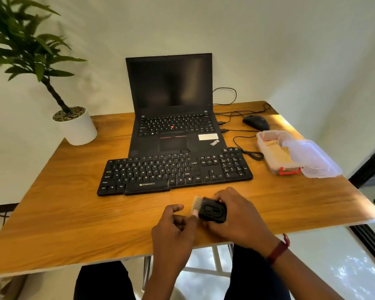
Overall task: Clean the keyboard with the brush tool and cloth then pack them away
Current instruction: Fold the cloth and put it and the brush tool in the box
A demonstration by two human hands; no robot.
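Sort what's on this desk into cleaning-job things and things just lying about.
For the job: keyboard; brush tool, gripped in the right hand; open plastic box with its lid beside it, probably for packing away.
Lying about: laptop; mouse; potted plant.

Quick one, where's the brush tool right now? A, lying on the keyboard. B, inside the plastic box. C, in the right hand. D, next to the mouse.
C: the right hand grips the brush tool on the near side of the keyboard, not on it.
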